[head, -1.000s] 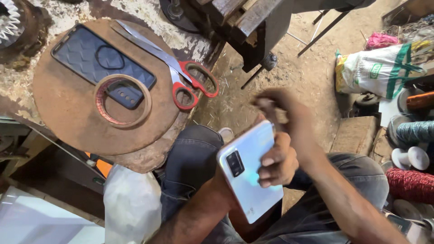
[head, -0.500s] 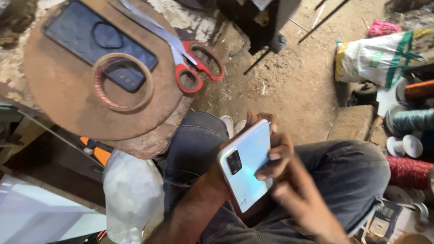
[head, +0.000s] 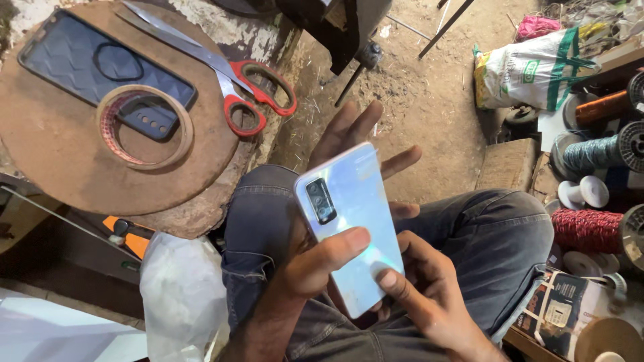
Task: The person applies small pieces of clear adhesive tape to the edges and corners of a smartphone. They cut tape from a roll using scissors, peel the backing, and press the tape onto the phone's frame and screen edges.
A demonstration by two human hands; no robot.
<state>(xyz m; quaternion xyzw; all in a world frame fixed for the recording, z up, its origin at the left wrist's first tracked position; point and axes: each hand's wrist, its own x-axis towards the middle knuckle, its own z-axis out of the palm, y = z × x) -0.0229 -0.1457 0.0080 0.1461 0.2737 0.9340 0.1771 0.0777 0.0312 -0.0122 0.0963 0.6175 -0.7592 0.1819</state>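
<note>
Over the lap, both hands grip a phone.
Left hand cradles it; right hand pinches its lower edge.

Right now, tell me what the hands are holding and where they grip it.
Both hands hold a pale iridescent phone, back side up. The left hand cradles it from beneath, thumb pressed on its back; the right hand has a fingertip on its lower end.

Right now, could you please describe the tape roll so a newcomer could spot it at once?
Start at the round rusty-brown board at upper left. The tape roll lies flat on it, overlapping the dark phone case, left of the red-handled scissors. It is the only ring there, tan with a reddish inner rim.
</note>
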